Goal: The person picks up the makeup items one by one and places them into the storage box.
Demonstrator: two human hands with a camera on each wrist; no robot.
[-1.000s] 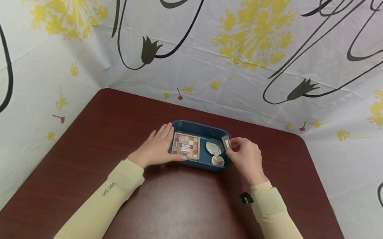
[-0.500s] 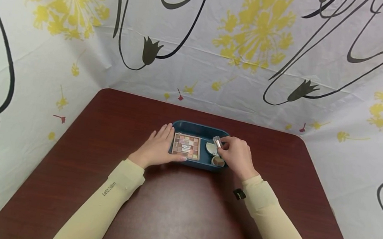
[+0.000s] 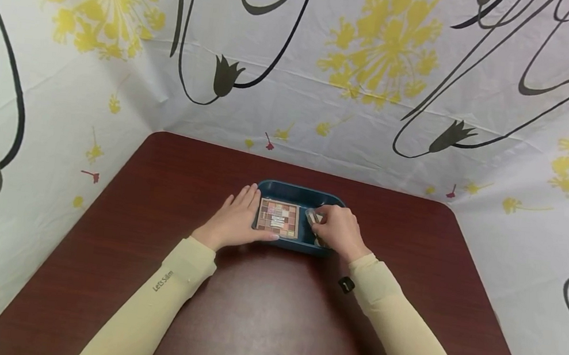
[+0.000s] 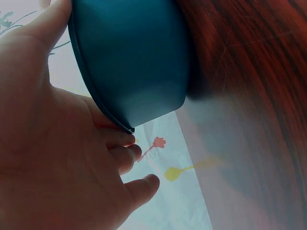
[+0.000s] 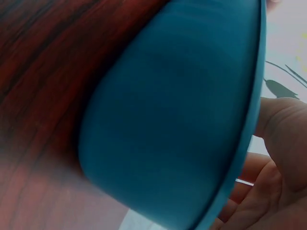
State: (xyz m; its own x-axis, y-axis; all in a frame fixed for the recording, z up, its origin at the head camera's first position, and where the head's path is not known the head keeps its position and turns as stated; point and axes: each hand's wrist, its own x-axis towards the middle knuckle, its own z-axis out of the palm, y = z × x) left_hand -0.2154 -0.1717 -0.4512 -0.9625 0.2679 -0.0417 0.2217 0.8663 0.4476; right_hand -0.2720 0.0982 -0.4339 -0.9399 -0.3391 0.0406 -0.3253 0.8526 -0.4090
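Note:
A blue tray [image 3: 304, 190] holds an eyeshadow palette [image 3: 278, 218] in its left part. My left hand [image 3: 235, 220] rests on the tray's left end, fingers straight and thumb along the near rim. In the left wrist view that hand [image 4: 62, 134] lies against the rim beside the tray's outer wall [image 4: 132, 62]. Over the right part of the tray, my right hand [image 3: 340, 229] pinches a small clear-ended tube [image 3: 311, 215]. It covers most of the round mirror and small round pot there. In the right wrist view the tray wall [image 5: 172, 110] hides the fingertips of the right hand [image 5: 283, 167].
The tray stands near the back of a dark red-brown table [image 3: 270, 315]. A white curtain [image 3: 281, 108] with yellow and grey flowers hangs behind and at both sides. A black strap end [image 3: 346, 285] hangs by the right cuff.
My right hand has moved left and lower into the tray with the small tube, covering the mirror and pot. The left hand has stayed on the tray's end.

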